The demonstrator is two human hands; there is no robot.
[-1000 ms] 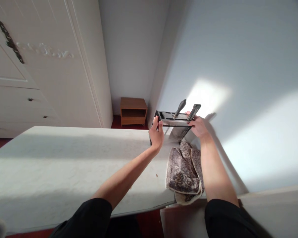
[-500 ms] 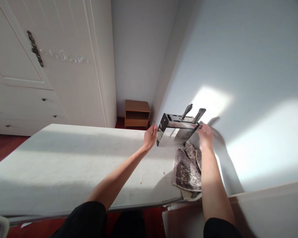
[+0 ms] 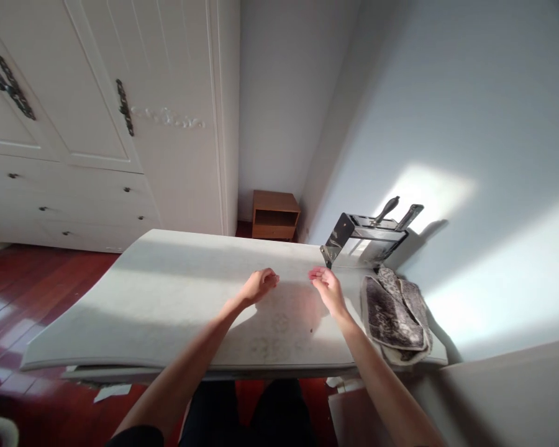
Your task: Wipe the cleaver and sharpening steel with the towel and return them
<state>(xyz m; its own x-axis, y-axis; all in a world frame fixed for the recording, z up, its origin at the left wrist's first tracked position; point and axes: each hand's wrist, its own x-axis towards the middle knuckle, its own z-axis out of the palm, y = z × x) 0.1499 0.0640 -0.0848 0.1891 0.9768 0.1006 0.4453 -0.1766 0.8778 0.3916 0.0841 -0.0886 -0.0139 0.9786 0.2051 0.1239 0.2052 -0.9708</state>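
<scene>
A knife rack [image 3: 341, 239] with dark end panels and clear sides stands at the back right of the white table [image 3: 177, 292], by the wall. A knife with a rounded dark handle [image 3: 386, 210] and a cleaver with a flat handle [image 3: 409, 217] are slotted into it. My right hand [image 3: 328, 290] is just in front of the rack's left end, empty, fingers loosely bent and apart from the thumb. Left of it, my left hand [image 3: 258, 286] hovers over the table, its fingers loosely curled with nothing visible in them. Neither hand touches the rack.
Folded brown patterned towels [image 3: 395, 313] lie at the table's right end, in front of the rack. Beyond the table is a small wooden nightstand [image 3: 276, 202]. A white wardrobe [image 3: 181, 167] fills the left, and a pale wall [image 3: 470, 124] bounds the right.
Both hands have let go of the knife rack's ends and come nearer over the table. The rack stays by the wall. My view has turned left.
</scene>
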